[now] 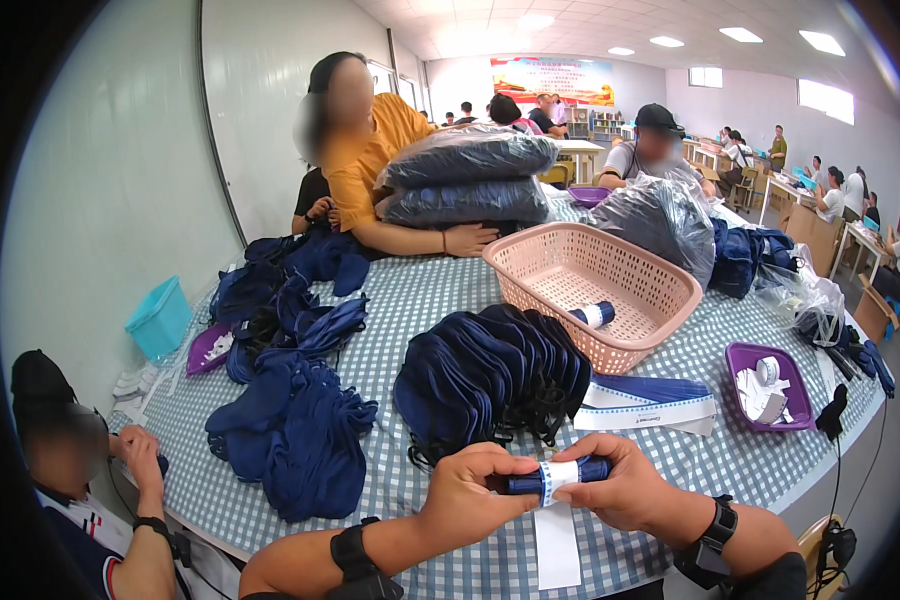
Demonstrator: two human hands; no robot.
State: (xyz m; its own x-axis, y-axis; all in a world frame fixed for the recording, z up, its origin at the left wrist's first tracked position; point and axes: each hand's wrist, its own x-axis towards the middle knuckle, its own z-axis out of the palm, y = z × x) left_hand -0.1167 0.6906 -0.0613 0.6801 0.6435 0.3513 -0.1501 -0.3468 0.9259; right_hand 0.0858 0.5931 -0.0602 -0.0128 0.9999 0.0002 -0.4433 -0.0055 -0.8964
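Near the front edge of the table, my left hand (475, 490) and my right hand (618, 484) grip a rolled navy cloth bundle (523, 485) from either end. Around its middle goes a white paper band (560, 478) with a blue pattern, its loose tail hanging down toward me. The fingers of both hands are closed, the thumbs pressing on the roll and band. Just beyond my hands lies a fanned stack of navy cloth pieces (480, 375) with black cords. To its right are flat white paper bands (645, 412) and a folded navy strip (650, 388).
A pink perforated basket (660, 285) holds another banded roll (594, 314). A purple tray (735, 390) of white labels stands at right, with navy cloth heaps (290, 430) at left. Across the table, a person in orange (370, 165) holds bagged bundles (470, 175); another person sits at lower left.
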